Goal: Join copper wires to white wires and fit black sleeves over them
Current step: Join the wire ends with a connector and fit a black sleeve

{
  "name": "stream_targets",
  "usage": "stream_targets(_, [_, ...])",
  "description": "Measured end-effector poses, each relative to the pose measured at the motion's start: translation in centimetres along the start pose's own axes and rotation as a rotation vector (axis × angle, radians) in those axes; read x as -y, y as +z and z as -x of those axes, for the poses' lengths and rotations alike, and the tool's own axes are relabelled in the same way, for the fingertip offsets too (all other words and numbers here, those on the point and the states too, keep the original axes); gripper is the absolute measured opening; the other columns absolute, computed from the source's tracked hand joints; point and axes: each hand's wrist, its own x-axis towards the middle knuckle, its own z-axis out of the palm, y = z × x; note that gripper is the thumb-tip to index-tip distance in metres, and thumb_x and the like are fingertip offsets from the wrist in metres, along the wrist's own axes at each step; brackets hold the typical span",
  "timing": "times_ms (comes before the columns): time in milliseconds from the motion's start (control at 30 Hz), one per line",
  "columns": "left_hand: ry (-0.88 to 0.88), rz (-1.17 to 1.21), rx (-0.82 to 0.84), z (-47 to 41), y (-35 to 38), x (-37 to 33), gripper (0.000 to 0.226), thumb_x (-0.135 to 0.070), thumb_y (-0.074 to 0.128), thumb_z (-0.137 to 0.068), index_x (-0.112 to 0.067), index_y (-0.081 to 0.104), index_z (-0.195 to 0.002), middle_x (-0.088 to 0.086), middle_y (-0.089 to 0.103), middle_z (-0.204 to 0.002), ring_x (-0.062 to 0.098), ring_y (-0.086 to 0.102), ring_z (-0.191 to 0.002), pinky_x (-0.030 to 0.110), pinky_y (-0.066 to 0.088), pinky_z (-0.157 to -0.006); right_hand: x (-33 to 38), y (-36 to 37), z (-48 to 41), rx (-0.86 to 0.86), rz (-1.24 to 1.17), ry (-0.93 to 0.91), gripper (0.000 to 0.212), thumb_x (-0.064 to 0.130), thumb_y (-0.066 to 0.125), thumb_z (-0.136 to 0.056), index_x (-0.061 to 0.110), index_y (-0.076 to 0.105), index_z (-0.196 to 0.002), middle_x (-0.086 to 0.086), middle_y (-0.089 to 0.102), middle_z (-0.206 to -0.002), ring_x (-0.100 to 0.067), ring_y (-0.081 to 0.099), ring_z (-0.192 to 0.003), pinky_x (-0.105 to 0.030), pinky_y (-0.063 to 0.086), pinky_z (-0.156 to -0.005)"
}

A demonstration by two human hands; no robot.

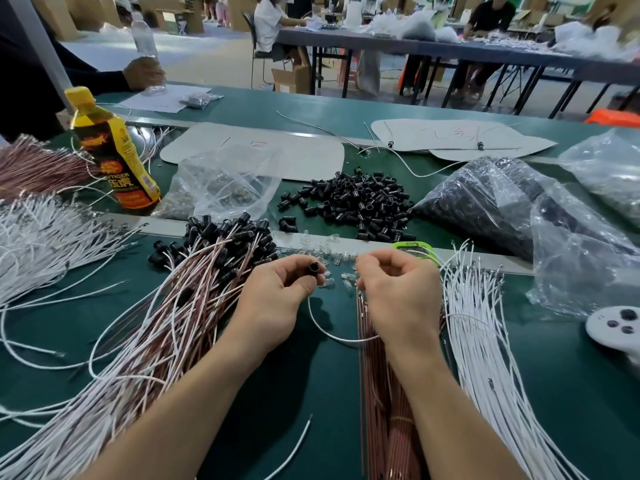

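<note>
My left hand pinches a black sleeve at its fingertips. A white wire loops from under that hand across to my right hand, whose curled fingers hold the wire's other end. Beneath my right wrist lies a bundle of copper wires. To the right spreads a sheaf of white wires. At the left sits a pile of joined copper-and-white wires with black sleeves fitted. Loose black sleeves are heaped behind my hands, with small clear parts scattered between.
A yellow drink bottle stands at the left. Plastic bags, one of black parts, lie behind. More white wires fan at far left. A white disc sits at the right. Another person's hand holds a clear bottle.
</note>
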Motion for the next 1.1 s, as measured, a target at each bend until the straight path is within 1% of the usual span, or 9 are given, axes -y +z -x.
stream_targets(100, [0.049, -0.013, 0.049, 0.3, 0.1, -0.3, 0.033, 0.007, 0.061, -0.094, -0.022, 0.075, -0.087, -0.007, 0.076, -0.080, -0.002, 0.067, -0.078, 0.008, 0.047, -0.077, -0.2, -0.1, 1.0, 0.079, -0.038, 0.022, 0.008, 0.021, 0.073, -0.075, 0.027, 0.076, -0.071, 0.012, 0.072, -0.063, -0.001, 0.062, -0.052, -0.015, 0.046, -0.051])
stream_targets(233, [0.083, 0.045, 0.170, 0.5, -0.1, -0.7, 0.036, 0.011, 0.059, -0.094, -0.020, 0.077, -0.093, 0.000, 0.076, -0.089, 0.006, 0.068, -0.089, 0.017, 0.051, -0.086, 0.0, -0.5, 1.1, 0.196, -0.150, 0.016, 0.016, 0.024, 0.062, -0.077, 0.031, 0.076, -0.080, 0.005, 0.072, -0.066, -0.003, 0.058, -0.054, -0.023, 0.045, -0.058])
stream_targets(333, [0.078, 0.132, 0.228, 0.7, -0.2, -0.9, 0.042, 0.015, 0.058, -0.093, -0.022, 0.079, -0.093, 0.002, 0.077, -0.091, 0.008, 0.069, -0.091, 0.019, 0.054, -0.084, 0.1, -1.2, 0.9, 0.229, -0.113, -0.080, 0.016, 0.019, 0.070, -0.084, 0.031, 0.080, -0.083, 0.012, 0.074, -0.070, -0.003, 0.065, -0.064, -0.018, 0.049, -0.063])
stream_targets(467, [0.087, 0.159, 0.260, 0.7, -0.3, -1.0, 0.045, 0.018, 0.058, -0.091, -0.021, 0.080, -0.093, 0.006, 0.078, -0.096, 0.012, 0.070, -0.094, 0.023, 0.054, -0.090, 0.3, -1.6, 1.2, 0.203, -0.162, -0.090, 0.020, 0.009, 0.074, -0.086, 0.027, 0.081, -0.087, 0.005, 0.073, -0.067, -0.012, 0.068, -0.060, -0.024, 0.053, -0.063])
stream_targets(567, [0.089, 0.153, 0.271, 0.8, -0.4, -1.0, 0.041, 0.019, 0.059, -0.089, -0.016, 0.080, -0.095, 0.006, 0.078, -0.096, 0.011, 0.070, -0.094, 0.021, 0.053, -0.087, 0.6, -1.7, 1.3, 0.181, -0.205, -0.119, 0.021, 0.001, 0.076, -0.086, 0.023, 0.077, -0.087, 0.002, 0.074, -0.069, -0.016, 0.069, -0.059, -0.025, 0.054, -0.059])
stream_targets(700, [0.054, 0.217, 0.269, 0.5, -0.5, -0.6, 0.033, 0.015, 0.063, -0.089, -0.012, 0.080, -0.098, 0.016, 0.077, -0.102, 0.018, 0.069, -0.096, 0.031, 0.053, -0.093, 0.9, -1.7, 1.7, 0.187, -0.174, -0.192, 0.020, 0.006, 0.080, -0.085, 0.024, 0.075, -0.079, 0.005, 0.073, -0.066, -0.013, 0.070, -0.058, -0.020, 0.052, -0.056])
stream_targets(833, [0.050, 0.301, 0.334, 0.3, -0.8, -0.5, 0.032, 0.002, 0.066, -0.084, -0.018, 0.081, -0.103, 0.010, 0.078, -0.105, 0.018, 0.070, -0.103, 0.029, 0.054, -0.097, 1.1, -1.6, 2.0, 0.184, -0.159, -0.233, 0.020, 0.007, 0.081, -0.085, 0.024, 0.074, -0.078, 0.006, 0.074, -0.068, -0.016, 0.071, -0.060, -0.022, 0.054, -0.057])
stream_targets(933, [0.035, 0.362, 0.392, 0.2, -1.0, -0.3, 0.032, 0.002, 0.065, -0.087, -0.015, 0.079, -0.111, 0.016, 0.075, -0.114, 0.028, 0.068, -0.113, 0.037, 0.052, -0.105, 1.2, -1.7, 2.2, 0.198, -0.190, -0.235, 0.021, 0.005, 0.080, -0.085, 0.023, 0.074, -0.078, 0.004, 0.074, -0.069, -0.018, 0.069, -0.059, -0.026, 0.056, -0.057])
stream_targets(1100, [0.021, 0.367, 0.391, 0.1, -0.9, -0.4, 0.036, 0.003, 0.065, -0.086, -0.017, 0.079, -0.112, 0.017, 0.075, -0.115, 0.029, 0.068, -0.116, 0.037, 0.052, -0.106, 1.1, -1.7, 2.2, 0.199, -0.230, -0.256, 0.020, 0.004, 0.079, -0.086, 0.023, 0.074, -0.079, 0.002, 0.073, -0.068, -0.017, 0.069, -0.058, -0.021, 0.052, -0.055])
